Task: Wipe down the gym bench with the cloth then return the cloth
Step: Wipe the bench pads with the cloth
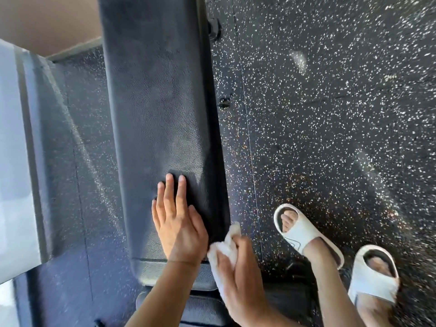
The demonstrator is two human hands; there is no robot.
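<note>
The cloth [225, 252], white and crumpled, is sitting bunched in the right hand [236, 277], at the near right edge of the bench [155, 102]. The right hand is gripping it with fingers curled around the fabric, one tuft sticking up past the knuckles, and is pressing it against the bench's right side near the seam where the long pad is meeting a shorter pad [200, 308] closer in. The right forearm is reaching in from the near edge, angled up and left.

The left hand [179, 220] is lying flat on the black textured pad just left of the cloth, palm down, fingers straight and close together, pointing toward the far end, holding nothing. Its forearm is coming in from the near edge too.

The bench is stretching away lengthwise toward the far side. The speckled black rubber floor [330, 114] is spreading out on both sides. To the right, two feet in white slide sandals [304, 232] are standing on it. At the far left, a pale grey surface [14, 161] is showing, blurred.
</note>
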